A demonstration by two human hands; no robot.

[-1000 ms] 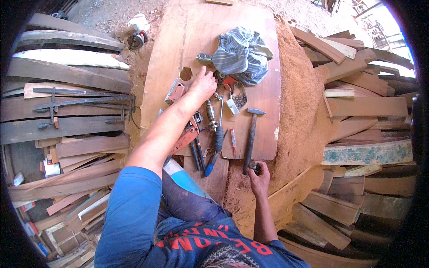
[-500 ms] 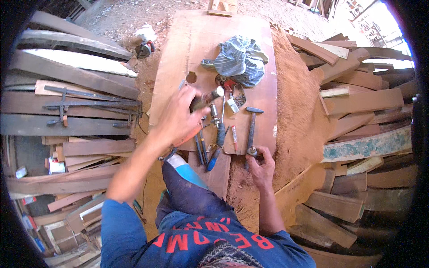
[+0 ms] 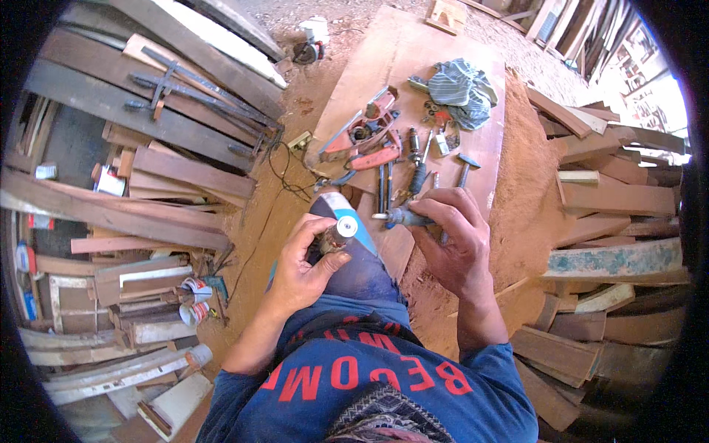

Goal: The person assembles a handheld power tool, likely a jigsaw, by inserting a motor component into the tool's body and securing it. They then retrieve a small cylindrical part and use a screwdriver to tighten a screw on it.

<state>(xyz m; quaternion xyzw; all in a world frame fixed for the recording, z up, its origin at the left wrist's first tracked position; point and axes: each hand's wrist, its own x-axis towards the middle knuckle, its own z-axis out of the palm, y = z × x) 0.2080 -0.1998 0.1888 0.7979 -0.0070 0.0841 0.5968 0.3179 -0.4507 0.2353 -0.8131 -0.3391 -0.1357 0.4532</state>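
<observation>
Gap between left grip [image 3: 297, 275] and right grip [image 3: 461, 245], board edge [image 3: 495, 148] beyond

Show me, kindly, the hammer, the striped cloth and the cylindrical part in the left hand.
Hammer [image 3: 464, 174]: head view, on the handle.
Striped cloth [image 3: 461, 87]: head view, on its folds.
Cylindrical part [image 3: 345, 227]: head view, on its pale end.

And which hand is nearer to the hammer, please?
Right. The right hand is just below the hammer's head in the picture; the left hand is farther, to the lower left.
</observation>
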